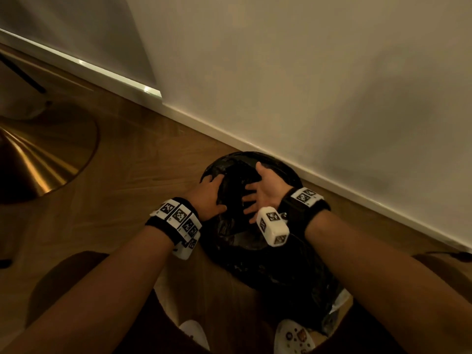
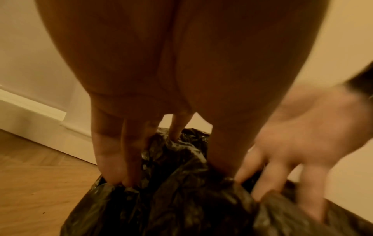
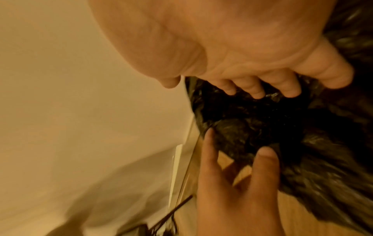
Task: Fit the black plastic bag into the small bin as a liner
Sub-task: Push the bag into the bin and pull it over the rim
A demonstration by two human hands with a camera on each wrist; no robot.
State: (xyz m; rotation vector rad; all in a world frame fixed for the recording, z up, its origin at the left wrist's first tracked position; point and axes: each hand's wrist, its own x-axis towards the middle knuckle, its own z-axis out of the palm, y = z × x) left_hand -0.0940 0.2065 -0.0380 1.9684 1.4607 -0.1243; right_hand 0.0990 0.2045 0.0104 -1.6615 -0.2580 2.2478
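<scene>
The crinkled black plastic bag [image 1: 235, 192] is seen low and centre-right in the head view, draped over the mouth of the small round bin [image 1: 286, 169], which stands on the wooden floor [image 1: 132, 190] just beside the white skirting board [image 1: 332, 185]. Little of the bin itself is shown; its rim is almost wholly covered by black film, and the bag's loose lower part is spread toward the bottom of the frame.

The left hand [image 1: 209, 195] is laid on the bag from the left side of the bin, its fingers [image 2: 129, 159] held fairly straight and pushed down into the folds, as the left wrist view shows. The right hand [image 1: 265, 190] is set on the bag from the right, palm turned up toward the camera, fingers [image 3: 256, 91] spread and only lightly bent, their tips touching the plastic. Nothing is clearly pinched by either hand; both are judged to be pressing rather than gripping, though the left fingertips are partly buried and cannot be read with certainty.

The bunched middle of the bag lies directly between and beneath the two hands, and the bin's hollow lies straight below it. The coming move is judged to turn on that vertical line: the plastic is to be pushed downward into the cavity. Both hands are about equally near.
</scene>
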